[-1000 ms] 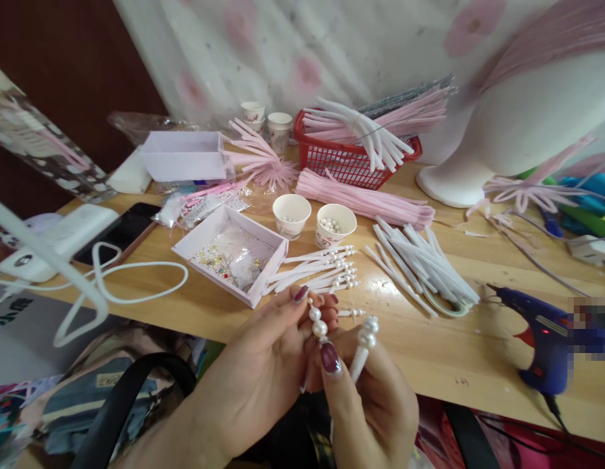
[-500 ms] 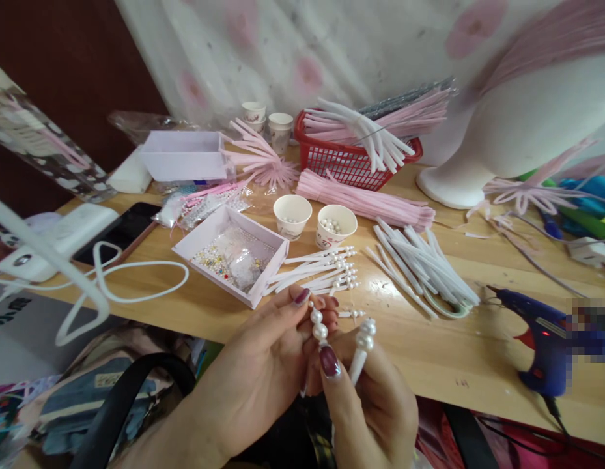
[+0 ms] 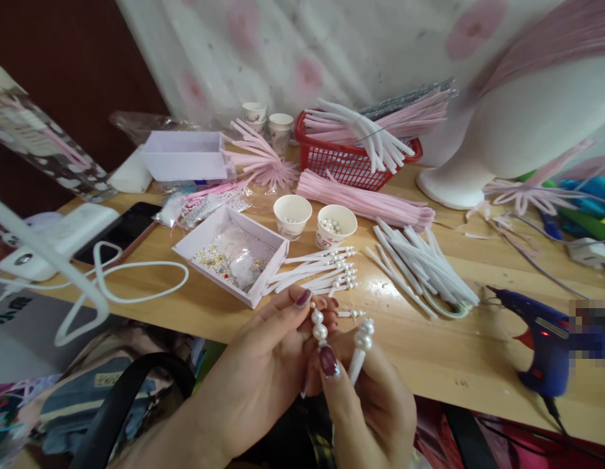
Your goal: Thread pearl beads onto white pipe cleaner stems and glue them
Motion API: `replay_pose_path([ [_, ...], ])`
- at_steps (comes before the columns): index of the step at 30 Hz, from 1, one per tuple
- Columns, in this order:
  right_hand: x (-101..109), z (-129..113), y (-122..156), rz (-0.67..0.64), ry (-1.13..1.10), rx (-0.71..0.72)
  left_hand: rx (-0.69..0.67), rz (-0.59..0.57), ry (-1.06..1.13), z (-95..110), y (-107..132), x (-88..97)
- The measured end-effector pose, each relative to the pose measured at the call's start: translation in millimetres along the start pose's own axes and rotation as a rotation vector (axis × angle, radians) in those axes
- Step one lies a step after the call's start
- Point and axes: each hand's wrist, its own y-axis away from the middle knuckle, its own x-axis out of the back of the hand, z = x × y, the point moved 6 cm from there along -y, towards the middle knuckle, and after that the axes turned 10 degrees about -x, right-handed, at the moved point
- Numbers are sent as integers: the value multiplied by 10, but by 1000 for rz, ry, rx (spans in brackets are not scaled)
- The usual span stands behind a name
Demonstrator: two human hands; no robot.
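My left hand (image 3: 267,365) pinches the small tip bead of a pearl-beaded stem (image 3: 318,326) between thumb and fingers. Its lower end, below the larger pearls, is gripped by the thumb of my right hand (image 3: 370,397). A second white stem topped with pearls (image 3: 363,337) sticks up from between my right fingers. Just beyond my fingertips, several finished-looking white beaded stems (image 3: 322,270) lie side by side, their pearl ends to the right. One more beaded stem (image 3: 351,314) rests on the table behind my hands. The stems' lower ends are hidden in my palms.
Two paper cups (image 3: 337,225) of pearls stand behind the stems. A bead box (image 3: 234,257) sits left; white stems (image 3: 424,267) and a blue glue gun (image 3: 541,332) lie right. Behind are pink stems (image 3: 365,198), a red basket (image 3: 346,159) and a foam head (image 3: 527,117).
Almost nothing differs. Both hands keep the same grip, and the beaded stems in them have shifted only very slightly.
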Motion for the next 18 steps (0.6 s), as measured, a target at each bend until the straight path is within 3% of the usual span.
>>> replay_pose_path([
  [9,36,24,31,40,45,-39,-6,2,7,-24,-8,2],
  [13,29,-15,14,23,87,15,0,-40,-11,-23,-15,-25],
  [18,46,-16,5,61,182,100,-47,3,-15,7,-17,-2],
])
